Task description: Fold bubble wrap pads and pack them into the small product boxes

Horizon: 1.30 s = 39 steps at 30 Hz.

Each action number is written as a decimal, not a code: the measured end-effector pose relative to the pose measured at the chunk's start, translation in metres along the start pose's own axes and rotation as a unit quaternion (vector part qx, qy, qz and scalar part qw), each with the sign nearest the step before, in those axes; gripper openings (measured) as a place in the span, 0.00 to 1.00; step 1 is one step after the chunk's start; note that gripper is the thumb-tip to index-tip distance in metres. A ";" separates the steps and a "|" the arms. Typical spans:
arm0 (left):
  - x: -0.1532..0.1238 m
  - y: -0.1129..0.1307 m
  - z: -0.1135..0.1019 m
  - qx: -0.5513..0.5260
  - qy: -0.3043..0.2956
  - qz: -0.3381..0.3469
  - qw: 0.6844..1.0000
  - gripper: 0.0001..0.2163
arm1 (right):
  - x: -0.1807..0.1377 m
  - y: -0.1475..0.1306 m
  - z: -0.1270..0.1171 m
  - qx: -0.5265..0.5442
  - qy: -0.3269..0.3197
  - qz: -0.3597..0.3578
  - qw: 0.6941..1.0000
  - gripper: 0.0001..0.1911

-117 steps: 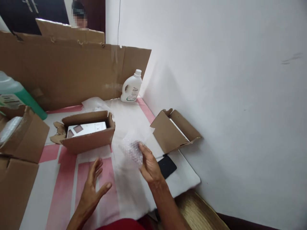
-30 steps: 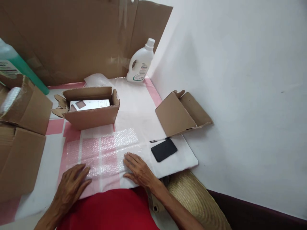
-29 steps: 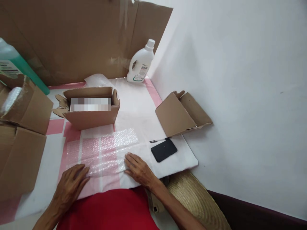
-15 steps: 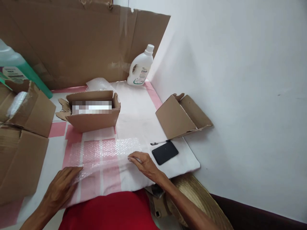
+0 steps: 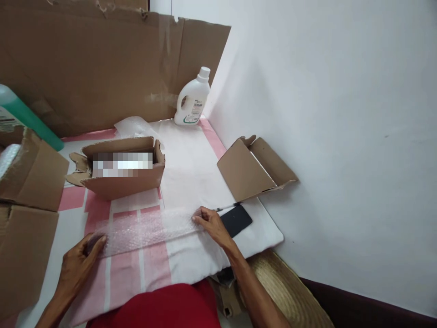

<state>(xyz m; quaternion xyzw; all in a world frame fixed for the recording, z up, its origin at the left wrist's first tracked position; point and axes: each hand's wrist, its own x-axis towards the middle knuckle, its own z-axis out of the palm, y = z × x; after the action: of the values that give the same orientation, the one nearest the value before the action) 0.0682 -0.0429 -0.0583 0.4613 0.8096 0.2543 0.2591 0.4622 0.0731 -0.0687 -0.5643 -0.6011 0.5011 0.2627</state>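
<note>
A strip of clear bubble wrap is stretched between my two hands, above the pink and white cloth near the front edge. My left hand grips its left end, the thumb on top and the fingers behind the film. At the other end, my right hand pinches the bubble wrap between thumb and fingers. Just right of that hand lies a black phone, partly covered by it. A pen rests behind the phone, its near end close to my fingers.
An open cardboard box with blurred contents stands beyond the wrap. More boxes are at left, another open box at right by the wall. A white jug, a green-liquid bottle and crumpled plastic wrap sit at the back.
Both hands have raised the bubble wrap, which was lying flatter on the cloth. My left hand now has its thumb over the end, and my right hand has moved slightly right. The view has shifted.
</note>
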 end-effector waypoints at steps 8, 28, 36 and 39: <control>-0.003 0.011 0.009 0.069 0.042 -0.013 0.997 0.21 | -0.003 0.012 0.030 -0.146 0.144 -0.035 0.978 0.10; -0.021 -0.032 0.045 0.261 0.073 0.286 0.919 0.36 | -0.027 0.036 0.073 -0.442 0.068 -0.193 0.873 0.50; -0.014 -0.023 0.021 0.252 0.116 0.404 0.872 0.20 | -0.002 0.039 0.049 -0.489 0.036 -0.222 0.843 0.47; -0.007 -0.017 0.020 0.261 0.104 0.500 0.820 0.09 | 0.019 0.033 0.033 -0.513 -0.009 -0.252 0.820 0.45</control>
<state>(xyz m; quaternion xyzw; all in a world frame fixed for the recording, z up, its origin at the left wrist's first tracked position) 0.0740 -0.0528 -0.0828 0.8238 0.5261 0.1747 -0.1189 0.4430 0.0765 -0.1152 -0.4416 -0.8950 0.0413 0.0467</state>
